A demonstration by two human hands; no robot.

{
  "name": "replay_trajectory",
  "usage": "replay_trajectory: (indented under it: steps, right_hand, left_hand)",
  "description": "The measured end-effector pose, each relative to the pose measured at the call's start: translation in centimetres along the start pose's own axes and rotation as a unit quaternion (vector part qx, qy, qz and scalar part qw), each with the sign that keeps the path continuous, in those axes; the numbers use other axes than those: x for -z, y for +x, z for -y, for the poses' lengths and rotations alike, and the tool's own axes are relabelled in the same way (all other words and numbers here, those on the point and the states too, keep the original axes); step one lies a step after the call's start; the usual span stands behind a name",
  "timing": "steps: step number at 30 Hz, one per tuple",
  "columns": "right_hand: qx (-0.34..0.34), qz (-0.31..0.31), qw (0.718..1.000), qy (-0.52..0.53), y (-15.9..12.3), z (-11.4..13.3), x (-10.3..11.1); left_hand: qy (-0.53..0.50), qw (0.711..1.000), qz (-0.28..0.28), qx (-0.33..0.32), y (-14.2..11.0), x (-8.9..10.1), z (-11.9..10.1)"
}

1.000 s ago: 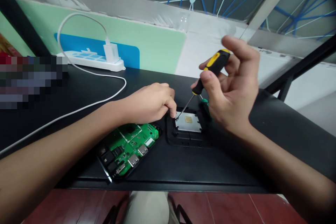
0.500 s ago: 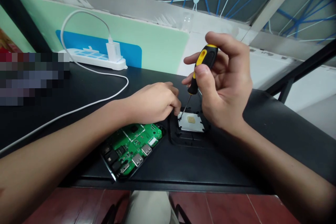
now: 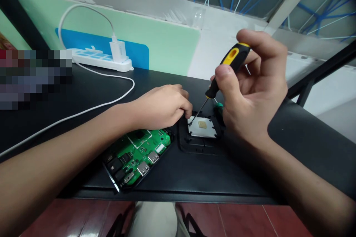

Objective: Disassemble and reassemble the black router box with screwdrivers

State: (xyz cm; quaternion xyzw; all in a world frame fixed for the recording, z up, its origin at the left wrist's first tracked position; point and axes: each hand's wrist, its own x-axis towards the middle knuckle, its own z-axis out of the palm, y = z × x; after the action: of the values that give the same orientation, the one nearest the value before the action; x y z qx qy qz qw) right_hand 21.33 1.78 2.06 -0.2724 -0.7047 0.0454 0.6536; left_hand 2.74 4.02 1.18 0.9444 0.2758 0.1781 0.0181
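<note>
My right hand (image 3: 257,89) grips a black and yellow screwdriver (image 3: 233,59) by its handle, thumb along the near side. The shaft slants down to the left, its tip at the left edge of a silver metal plate (image 3: 207,132) with a tan square pad (image 3: 202,124) in the middle. This plate lies inside a black plastic cover (image 3: 185,146) on the table. My left hand (image 3: 164,105) is closed, its fingertips curled down at the cover's upper left edge. Below my left wrist lies a green circuit board (image 3: 147,148) in a black casing, partly hidden by the forearm.
A green-handled tool (image 3: 219,108) lies behind the cover, partly hidden by my right hand. At the back left is a white power strip (image 3: 102,59) with a charger (image 3: 118,50); its white cable (image 3: 111,102) crosses the black table (image 3: 194,176).
My right hand and the screwdriver handle have swung to the right, so the shaft leans more while its tip stays at the plate's left edge. The green-handled tool has come into view.
</note>
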Motion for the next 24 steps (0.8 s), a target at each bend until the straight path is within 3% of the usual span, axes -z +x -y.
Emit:
replay_trajectory:
  steps: [7,12,18,24]
  right_hand:
    - [-0.036,0.002,0.997,0.070,-0.7,-0.2,0.1]
    - [-0.030,-0.018,0.999,0.042,-0.3,-0.1,0.0]
    - [0.038,0.006,0.999,0.036,-0.1,-1.5,0.4]
    - [0.059,0.029,0.997,0.036,-0.3,-2.0,0.4]
  left_hand:
    - [0.004,1.000,0.005,-0.007,0.0,0.0,0.1]
    - [0.004,1.000,0.001,-0.007,0.0,-0.1,0.1]
    - [0.015,1.000,0.013,0.001,0.1,0.0,-0.1]
    - [0.016,1.000,0.017,0.006,0.0,0.0,-0.2]
